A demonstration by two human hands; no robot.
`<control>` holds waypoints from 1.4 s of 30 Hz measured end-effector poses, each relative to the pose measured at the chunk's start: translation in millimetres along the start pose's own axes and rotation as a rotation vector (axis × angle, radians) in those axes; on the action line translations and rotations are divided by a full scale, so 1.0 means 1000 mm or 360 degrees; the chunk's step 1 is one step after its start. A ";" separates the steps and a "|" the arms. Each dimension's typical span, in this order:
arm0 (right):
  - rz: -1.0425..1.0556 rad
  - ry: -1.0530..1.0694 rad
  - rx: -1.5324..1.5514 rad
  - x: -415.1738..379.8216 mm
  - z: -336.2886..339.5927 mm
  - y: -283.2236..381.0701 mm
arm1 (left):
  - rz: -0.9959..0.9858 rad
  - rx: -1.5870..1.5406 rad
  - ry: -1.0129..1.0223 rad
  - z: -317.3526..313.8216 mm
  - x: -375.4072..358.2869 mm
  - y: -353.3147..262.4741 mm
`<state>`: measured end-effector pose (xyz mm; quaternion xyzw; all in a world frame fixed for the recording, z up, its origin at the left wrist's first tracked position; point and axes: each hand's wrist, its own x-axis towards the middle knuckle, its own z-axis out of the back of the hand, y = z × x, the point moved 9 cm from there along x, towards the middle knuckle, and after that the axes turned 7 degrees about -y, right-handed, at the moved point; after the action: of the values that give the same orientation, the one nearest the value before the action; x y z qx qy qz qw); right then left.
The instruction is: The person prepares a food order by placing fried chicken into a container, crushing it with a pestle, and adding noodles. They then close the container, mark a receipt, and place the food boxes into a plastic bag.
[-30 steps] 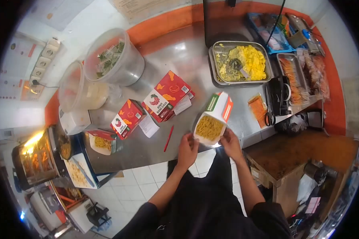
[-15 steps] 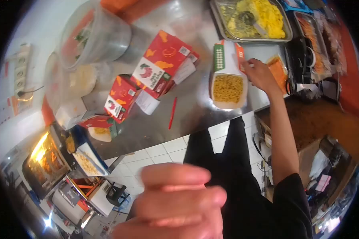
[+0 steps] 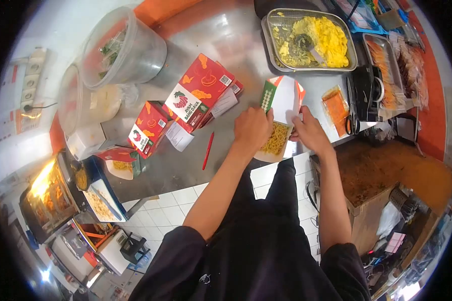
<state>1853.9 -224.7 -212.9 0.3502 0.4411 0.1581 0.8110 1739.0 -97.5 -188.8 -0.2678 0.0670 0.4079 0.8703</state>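
An unfolded paper food box [image 3: 287, 103] stands at the counter's front edge, its white inside facing up and green and orange flaps at the far end. Yellow noodles [image 3: 276, 140] fill its near part. My left hand [image 3: 252, 129] is closed on the box's left side, partly covering the noodles. On the opposite side, my right hand [image 3: 310, 133] pinches the box's right edge with thumb and fingers. To the right lies a flat packet of orange sauce [image 3: 336, 110]. A red pen [image 3: 208, 150] lies left of my left forearm.
Closed red printed boxes [image 3: 198, 93] and a smaller red box [image 3: 148, 130] stand on the steel counter [image 3: 186, 173] with receipts. Behind are a clear tub [image 3: 150, 55] and a metal tray [image 3: 271, 60] of yellow food. Black scissors [image 3: 354, 123] lie at right.
My left hand has come from close before the camera to the box's left side. My right hand has moved nearer and left along the box edge. The box's far flaps have been raised inward.
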 end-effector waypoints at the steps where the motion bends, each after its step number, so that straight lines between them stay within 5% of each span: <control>1: 0.0141 -0.0085 0.0018 -0.007 0.004 0.001 | -0.0099 -0.0152 -0.0052 0.000 -0.003 0.002; 7: 0.1122 -0.0659 -0.0146 -0.044 0.012 0.001 | -0.0477 -0.0752 -0.0258 -0.019 -0.018 0.043; 9: 0.1014 -0.0618 -0.0415 -0.043 0.009 -0.018 | -0.0584 -0.0655 -0.0370 -0.014 -0.021 0.039; 12: 0.0772 -0.0459 -0.0830 -0.044 0.008 -0.023 | 0.0128 -0.0600 0.0001 0.003 -0.039 0.047; 14: 0.0637 -0.0300 -0.0950 -0.049 0.005 -0.018 | 0.0341 -0.1003 0.0232 -0.001 -0.061 0.030; 17: -0.0262 0.0115 0.0752 -0.064 -0.007 -0.039 | 0.0485 -0.1444 0.0206 -0.032 -0.070 0.035; 20: -0.0613 0.0262 0.1794 -0.079 -0.019 -0.043 | 0.0751 -0.1794 0.0162 -0.049 -0.070 0.042; 22: -0.0550 0.0029 0.1671 -0.076 -0.014 -0.053 | 0.0910 -0.1813 0.0189 -0.052 -0.074 0.048; 25: -0.0466 -0.0192 0.1620 -0.073 -0.011 -0.063 | 0.0644 -0.1559 -0.0134 -0.051 -0.070 0.059; 28: -0.0350 -0.0320 0.0964 -0.075 -0.006 -0.075 | 0.0449 -0.0995 -0.0196 -0.046 -0.079 0.057; 30: 0.0093 -0.0484 0.0564 -0.073 -0.003 -0.070 | 0.0604 -0.1199 -0.0089 -0.056 -0.086 0.053; 35: -0.0646 -0.0125 0.1770 -0.073 -0.032 -0.084 | 0.1189 -0.2283 0.0094 -0.084 -0.091 0.049; 39: -0.0607 -0.0138 0.2090 -0.056 -0.043 -0.088 | 0.1090 -0.2640 -0.0127 -0.104 -0.079 0.056; 42: -0.0416 -0.0235 0.2152 -0.041 -0.057 -0.113 | 0.1001 -0.2361 -0.0376 -0.099 -0.074 0.057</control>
<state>1777.7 -302.8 -289.5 0.7327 0.4250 -0.2749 0.4548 1657.4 -168.8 -271.2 -0.6985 -0.2408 0.5971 0.3124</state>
